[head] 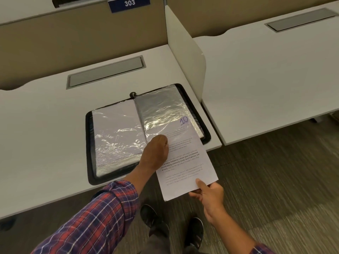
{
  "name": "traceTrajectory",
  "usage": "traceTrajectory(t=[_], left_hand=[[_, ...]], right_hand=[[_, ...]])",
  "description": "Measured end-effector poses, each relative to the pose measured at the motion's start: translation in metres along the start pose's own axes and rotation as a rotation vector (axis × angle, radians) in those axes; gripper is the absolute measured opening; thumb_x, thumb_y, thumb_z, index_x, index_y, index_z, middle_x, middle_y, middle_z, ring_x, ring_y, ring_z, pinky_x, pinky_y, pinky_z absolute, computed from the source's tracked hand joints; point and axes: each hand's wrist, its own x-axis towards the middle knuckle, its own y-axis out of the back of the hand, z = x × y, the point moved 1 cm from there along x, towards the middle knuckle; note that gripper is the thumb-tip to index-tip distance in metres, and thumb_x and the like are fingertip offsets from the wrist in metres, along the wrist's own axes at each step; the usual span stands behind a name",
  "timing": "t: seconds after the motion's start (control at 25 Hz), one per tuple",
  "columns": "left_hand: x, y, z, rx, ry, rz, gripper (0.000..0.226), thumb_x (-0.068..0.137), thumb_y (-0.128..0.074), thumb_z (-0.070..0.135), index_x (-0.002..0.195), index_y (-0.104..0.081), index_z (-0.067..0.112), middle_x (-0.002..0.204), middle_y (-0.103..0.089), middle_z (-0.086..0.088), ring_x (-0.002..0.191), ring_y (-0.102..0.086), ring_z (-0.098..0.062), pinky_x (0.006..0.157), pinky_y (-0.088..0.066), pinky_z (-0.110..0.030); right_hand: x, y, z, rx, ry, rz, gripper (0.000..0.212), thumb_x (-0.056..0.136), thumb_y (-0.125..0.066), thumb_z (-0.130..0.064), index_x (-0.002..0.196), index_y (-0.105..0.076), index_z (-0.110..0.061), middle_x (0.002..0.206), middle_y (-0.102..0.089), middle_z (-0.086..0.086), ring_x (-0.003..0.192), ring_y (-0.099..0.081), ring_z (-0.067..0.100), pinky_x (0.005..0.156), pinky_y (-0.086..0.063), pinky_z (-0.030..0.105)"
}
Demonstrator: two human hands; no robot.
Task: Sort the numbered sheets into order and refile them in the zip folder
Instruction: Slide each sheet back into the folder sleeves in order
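Glare veils the sheet (185, 162) inside the folder (117, 136), front-right corner of the white counter (45, 125); right hand (209, 194) pinches its bottom edge, left hand (156, 151) curled, hold hidden.

Even indoor light w/ glare on sleeves (159, 114).

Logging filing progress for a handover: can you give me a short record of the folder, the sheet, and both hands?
folder: zip folder open flat on desk
sheet: sheet marked 10, top in right sleeve, bottom overhanging desk edge
left hand: left hand at sleeve's opening, fingers hidden
right hand: right hand pinches sheet's lower corner
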Motion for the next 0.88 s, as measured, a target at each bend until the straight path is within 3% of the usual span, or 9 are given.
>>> traceTrajectory(t=[0.32,0.56,0.72,0.88], left_hand=[[0.000,0.005,0.001,0.002,-0.033,0.014,0.013,0.103,-0.053,0.020,0.091,-0.051,0.019,0.087,-0.053,0.004,0.074,-0.050,-0.014,0.065,-0.042,-0.025],[0.000,0.006,-0.001,0.002,-0.038,0.016,0.011,0.104,-0.054,0.024,0.095,-0.050,0.021,0.092,-0.054,0.005,0.076,-0.051,-0.011,0.065,-0.032,-0.013],[0.001,0.003,-0.002,0.015,-0.036,0.034,0.011,0.105,-0.054,0.025,0.097,-0.056,0.017,0.094,-0.058,0.003,0.077,-0.052,-0.012,0.068,-0.038,-0.018],[0.002,0.004,-0.002,0.018,-0.035,0.033,0.011,0.105,-0.053,0.025,0.098,-0.056,0.017,0.095,-0.059,0.001,0.077,-0.053,-0.013,0.067,-0.044,-0.023]], right_hand=[[0.009,-0.036,-0.028,0.038,0.008,-0.007,0.020,0.100,-0.066,-0.009,0.120,-0.066,-0.014,0.116,-0.072,0.009,0.100,-0.075,0.027,0.070,-0.065,0.036],[0.016,-0.060,-0.046,-0.019,0.031,-0.048,0.017,0.102,-0.066,-0.015,0.118,-0.066,-0.021,0.113,-0.071,0.005,0.099,-0.073,0.023,0.070,-0.065,0.033],[0.002,-0.055,-0.033,-0.132,0.052,-0.006,0.012,0.104,-0.063,-0.022,0.111,-0.068,-0.014,0.100,-0.074,0.010,0.079,-0.079,0.022,0.068,-0.065,0.033],[-0.003,-0.059,-0.026,-0.116,0.082,0.034,0.010,0.104,-0.061,-0.016,0.108,-0.069,-0.012,0.094,-0.077,0.009,0.077,-0.079,0.019,0.068,-0.065,0.032]])
